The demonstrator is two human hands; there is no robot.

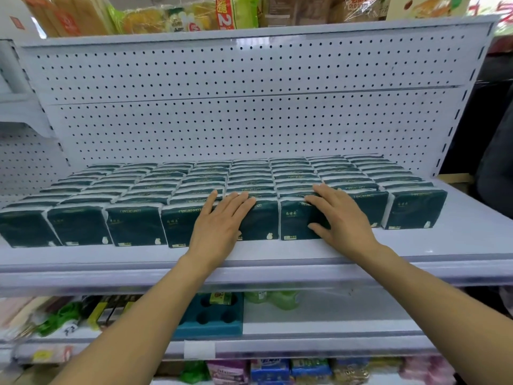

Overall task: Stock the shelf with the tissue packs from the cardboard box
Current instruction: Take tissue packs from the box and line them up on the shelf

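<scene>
While tissue packs (222, 184) fill the shelf (277, 254) back to the pegboard (249, 107), left hand (222, 220) and right hand (341, 215) press flat-fingered on front-row packs; the front edge is bare.

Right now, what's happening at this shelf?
A person is stocking dark green tissue packs on a white shelf. The packs stand in eight rows running back toward the pegboard. The left hand and right hand lie flat, fingers straight, against the front packs near the middle, apparently squaring them up. No cardboard box is in view.
</scene>
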